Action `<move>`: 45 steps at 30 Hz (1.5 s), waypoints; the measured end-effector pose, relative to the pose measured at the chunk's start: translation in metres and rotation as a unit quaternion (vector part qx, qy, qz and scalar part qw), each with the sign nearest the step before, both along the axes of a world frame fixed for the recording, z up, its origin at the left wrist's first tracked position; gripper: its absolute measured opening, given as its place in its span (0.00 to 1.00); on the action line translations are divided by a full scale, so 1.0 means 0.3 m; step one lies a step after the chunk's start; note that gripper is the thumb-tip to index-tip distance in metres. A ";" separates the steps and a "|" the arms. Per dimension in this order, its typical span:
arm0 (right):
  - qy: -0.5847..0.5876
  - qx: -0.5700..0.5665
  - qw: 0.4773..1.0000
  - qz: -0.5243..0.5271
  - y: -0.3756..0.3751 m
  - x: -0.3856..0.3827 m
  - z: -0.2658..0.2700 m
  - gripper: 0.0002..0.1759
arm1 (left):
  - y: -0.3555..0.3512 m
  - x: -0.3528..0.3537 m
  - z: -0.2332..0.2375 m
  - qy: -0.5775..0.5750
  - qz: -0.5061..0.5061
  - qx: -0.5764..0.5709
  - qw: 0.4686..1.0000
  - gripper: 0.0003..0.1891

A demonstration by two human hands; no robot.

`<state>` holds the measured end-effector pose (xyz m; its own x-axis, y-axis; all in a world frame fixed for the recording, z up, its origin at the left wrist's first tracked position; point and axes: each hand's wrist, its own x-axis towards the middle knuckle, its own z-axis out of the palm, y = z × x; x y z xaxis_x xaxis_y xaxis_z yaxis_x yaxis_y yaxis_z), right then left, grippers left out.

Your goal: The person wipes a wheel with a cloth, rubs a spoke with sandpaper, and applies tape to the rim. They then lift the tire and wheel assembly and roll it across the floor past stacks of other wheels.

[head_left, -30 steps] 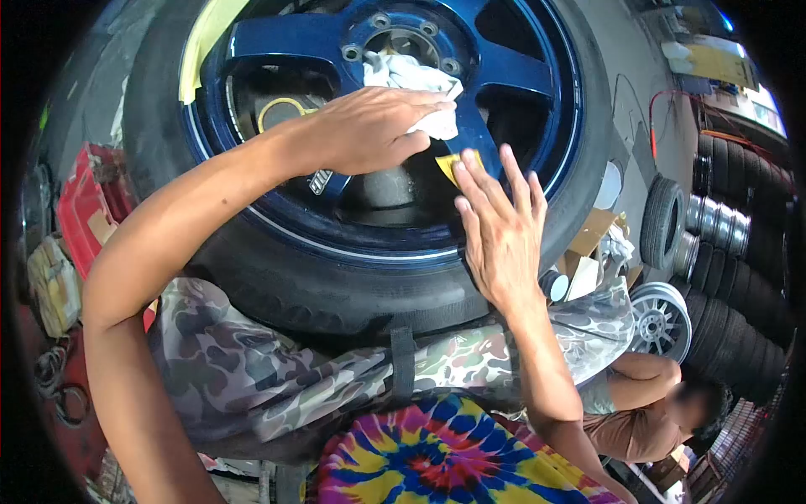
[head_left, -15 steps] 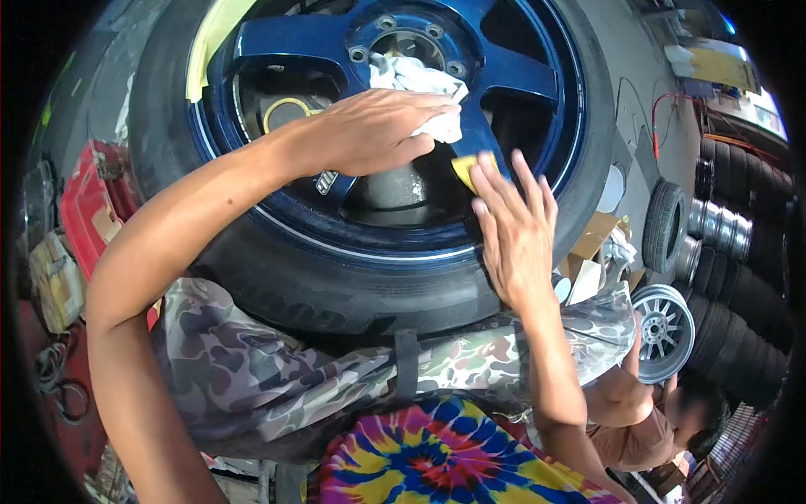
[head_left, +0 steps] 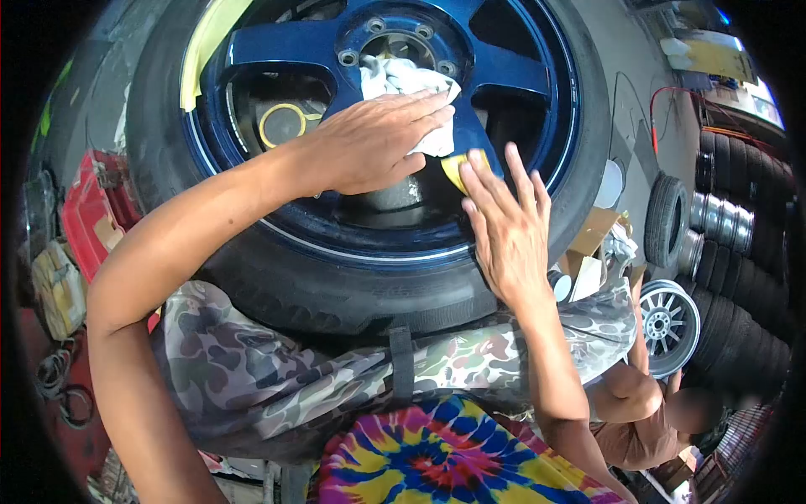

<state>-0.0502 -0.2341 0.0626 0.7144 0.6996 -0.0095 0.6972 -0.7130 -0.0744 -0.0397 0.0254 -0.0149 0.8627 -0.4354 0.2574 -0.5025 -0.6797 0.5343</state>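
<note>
Lettering [head_left: 306,317] on tire [head_left: 420,294] sidewall: too faint to read.

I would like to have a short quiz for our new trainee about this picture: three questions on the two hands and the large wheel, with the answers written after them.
1. Choose one. The left hand rests on:
A) a cardboard box
B) a white cloth
C) a silver wheel

2. Look at the large wheel in front of the person. True or false: its spokes are red.

3. Fill in the colour. The right hand touches a small ____ piece with its fingertips.

Key:
1. B
2. False; they are blue.
3. yellow
</note>
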 end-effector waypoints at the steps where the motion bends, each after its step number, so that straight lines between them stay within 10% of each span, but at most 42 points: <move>1: -0.011 -0.002 1.000 0.001 0.019 0.015 -0.015 0.24 | -0.007 -0.004 -0.006 0.002 -0.002 0.001 1.000 0.37; 9: 0.096 0.000 0.994 -0.044 -0.115 -0.078 0.099 0.21 | -0.088 -0.035 0.041 -0.019 0.019 0.057 0.998 0.36; 19: -0.079 0.092 0.989 -0.085 -0.254 0.153 0.243 0.19 | -0.271 -0.114 0.065 -0.110 -0.106 -0.003 0.988 0.34; 23: -0.097 0.020 0.982 -0.159 -0.517 0.366 0.294 0.15 | -0.165 -0.056 0.065 0.067 -0.048 -0.046 0.996 0.31; 32: -0.052 -0.094 0.961 -0.254 -1.237 0.893 -0.141 0.26 | -0.068 -0.043 0.034 0.045 0.107 0.083 0.990 0.33; 41: -0.076 -0.034 0.963 -0.255 -0.986 0.857 -0.142 0.36 | -0.366 -0.198 0.146 0.132 -0.072 0.054 0.987 0.36; 45: 0.223 0.107 0.954 -0.171 -0.665 0.742 0.091 0.39 | -0.396 0.006 0.394 0.418 -0.094 -0.123 0.895 0.23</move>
<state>0.1723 -0.4337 0.0899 0.8599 0.4462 -0.2480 0.2917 -0.8281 -0.4786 -0.0379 -0.0935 0.1032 0.7168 -0.6113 -0.3354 0.0499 -0.4348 0.8991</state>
